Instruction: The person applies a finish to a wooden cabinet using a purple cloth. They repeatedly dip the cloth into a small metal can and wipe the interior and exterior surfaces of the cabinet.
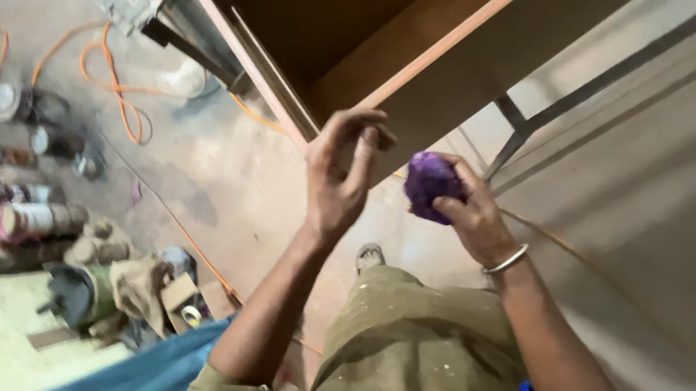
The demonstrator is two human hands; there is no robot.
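Head view, looking down past paint-spattered olive clothing. Right hand [474, 213] is closed around a wadded purple cloth [430, 182], fingers curled over it, thumb beneath; a metal bangle [507, 260] sits on that wrist. Left hand [340, 172] is empty, fingers loosely curled and raised, just beside the cloth but apart from it. Both hands are held in the air in front of the brown wooden cabinet [406, 40], near its pale front edge; the cloth is not touching the wood. Judgement: the wad is in hand and ready, no wiping contact made yet, so work on the cabinet face appears still to do. On the floor [216, 168] to the left: cans [27, 218], an orange cable [114, 85].
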